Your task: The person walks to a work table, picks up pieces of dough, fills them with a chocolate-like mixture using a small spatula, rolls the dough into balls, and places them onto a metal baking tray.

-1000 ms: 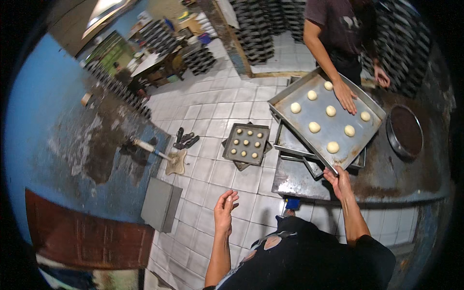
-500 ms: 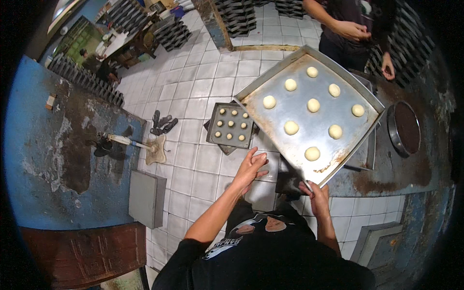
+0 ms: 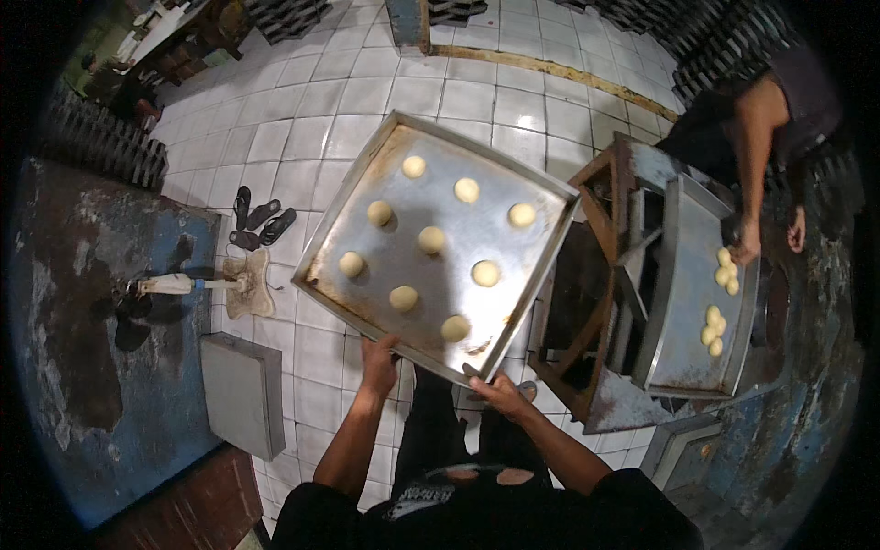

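A large square metal baking tray (image 3: 431,298) is held out over the tiled floor, turned at an angle. On it sit several round pale dough balls (image 3: 431,240), spaced apart. My left hand (image 3: 379,367) is closed on the tray's near left rim, its fingers partly hidden under it. Close to the near corner, my right hand (image 3: 502,394) grips the rim with the thumb at the edge.
To the right, a second metal tray (image 3: 683,302) on a worn table holds clustered dough balls (image 3: 714,330). A co-worker's hand (image 3: 747,247) reaches to them. Black sandals (image 3: 266,220) lie on the floor at left, near a grey box (image 3: 241,394).
The baking tray has moved left, away from the table, and my left hand has taken hold of its rim. The smaller floor tray is out of sight. The co-worker's hand has reached down to the dough.
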